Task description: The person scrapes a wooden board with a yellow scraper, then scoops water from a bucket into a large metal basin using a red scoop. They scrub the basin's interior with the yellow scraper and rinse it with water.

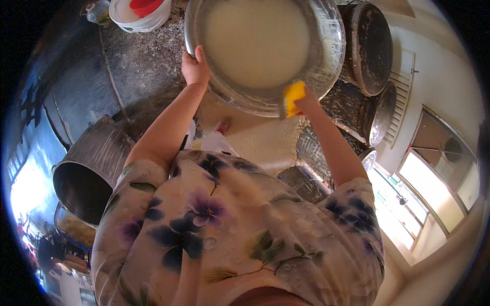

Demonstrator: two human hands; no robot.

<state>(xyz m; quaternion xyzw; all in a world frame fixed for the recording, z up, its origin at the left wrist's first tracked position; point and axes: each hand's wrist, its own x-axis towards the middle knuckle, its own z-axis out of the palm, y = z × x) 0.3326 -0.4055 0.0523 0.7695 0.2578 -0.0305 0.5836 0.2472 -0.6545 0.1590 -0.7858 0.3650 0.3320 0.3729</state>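
Observation:
A large round metal basin [268, 105] with cloudy whitish liquid [256, 42] in it lies before me. My left hand [196, 67] grips the basin's rim on its left side, thumb towards the inside. In my right hand [307, 102] is a yellow sponge or folded cloth [294, 97], slightly blurred, at the near right part of the basin's rim. The basin's inner wall on the right bears whitish streaks.
A white plastic tub [139, 25] with a red item in it and a clear bottle [98, 12] stand at upper left. Dark round vats [373, 48] line the right side. An empty-looking metal pot [82, 187] lies at lower left, near a dark, stained surface [145, 57].

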